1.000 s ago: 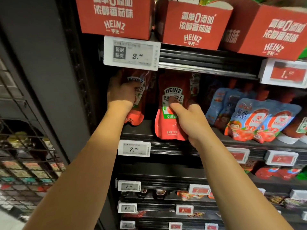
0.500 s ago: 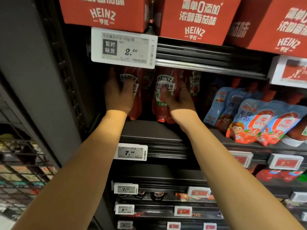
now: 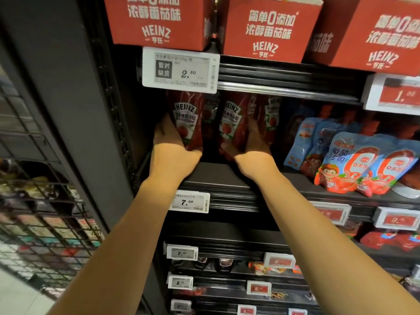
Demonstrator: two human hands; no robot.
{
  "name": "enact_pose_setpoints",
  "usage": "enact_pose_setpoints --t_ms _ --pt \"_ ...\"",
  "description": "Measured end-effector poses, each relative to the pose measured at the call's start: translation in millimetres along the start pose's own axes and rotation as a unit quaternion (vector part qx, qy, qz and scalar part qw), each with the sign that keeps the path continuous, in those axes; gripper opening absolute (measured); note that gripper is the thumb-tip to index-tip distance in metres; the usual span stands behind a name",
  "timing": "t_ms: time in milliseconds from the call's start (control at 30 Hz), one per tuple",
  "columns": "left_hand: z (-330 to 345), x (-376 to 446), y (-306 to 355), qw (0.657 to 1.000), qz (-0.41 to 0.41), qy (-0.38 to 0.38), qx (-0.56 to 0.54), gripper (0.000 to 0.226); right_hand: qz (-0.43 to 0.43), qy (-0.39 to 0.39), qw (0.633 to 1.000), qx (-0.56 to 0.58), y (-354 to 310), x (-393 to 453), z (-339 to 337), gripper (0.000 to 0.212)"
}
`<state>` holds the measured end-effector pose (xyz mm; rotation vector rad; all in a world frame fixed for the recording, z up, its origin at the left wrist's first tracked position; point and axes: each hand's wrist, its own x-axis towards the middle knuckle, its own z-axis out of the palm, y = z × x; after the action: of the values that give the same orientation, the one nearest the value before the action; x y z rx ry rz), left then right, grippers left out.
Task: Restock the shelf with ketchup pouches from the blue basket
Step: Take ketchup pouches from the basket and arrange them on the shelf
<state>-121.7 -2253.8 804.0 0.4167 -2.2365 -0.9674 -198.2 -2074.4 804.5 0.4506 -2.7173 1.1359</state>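
Note:
Two red Heinz ketchup pouches stand upright deep on the dark shelf (image 3: 218, 176). My left hand (image 3: 170, 144) wraps the left side and bottom of the left ketchup pouch (image 3: 187, 119). My right hand (image 3: 252, 144) clasps the right side and base of the right ketchup pouch (image 3: 231, 121). More red pouches (image 3: 271, 114) stand just behind and to the right. The blue basket is out of sight.
Red Heinz cartons (image 3: 159, 21) sit on the shelf above, with a white price tag (image 3: 180, 70) hanging over the pouches. Blue and red pouches (image 3: 354, 162) fill the shelf to the right. A wire rack (image 3: 38, 201) stands at the left. Lower shelves carry more price tags.
Both hands pushed the two pouches further back and slid from their fronts to their outer sides and bases. The pouches now stand upright with labels showing.

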Motion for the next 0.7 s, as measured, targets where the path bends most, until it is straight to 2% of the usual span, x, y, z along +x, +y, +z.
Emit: enact_pose_setpoints --t_ms 133,267,500,700 --pt "-2.3 -13.5 -1.3 0.991 -0.005 -0.010 0.135 0.100 0.027 0.046 0.998 -0.017 -0.1 -1.5 -1.4 0.089" --pt "-2.2 -4.6 -1.1 0.992 -0.009 -0.027 0.119 0.078 0.023 0.041 0.999 -0.026 -1.8 1.6 -1.5 0.085" --pt "7.3 15.8 0.0 0.977 -0.067 -0.070 0.192 0.083 -0.011 0.007 0.998 -0.064 -16.3 9.7 3.6 0.070" --pt "2.8 1.4 -3.2 0.991 -0.033 -0.014 0.129 0.058 -0.032 -0.033 0.997 -0.069 -35.6 18.4 15.2 0.057"
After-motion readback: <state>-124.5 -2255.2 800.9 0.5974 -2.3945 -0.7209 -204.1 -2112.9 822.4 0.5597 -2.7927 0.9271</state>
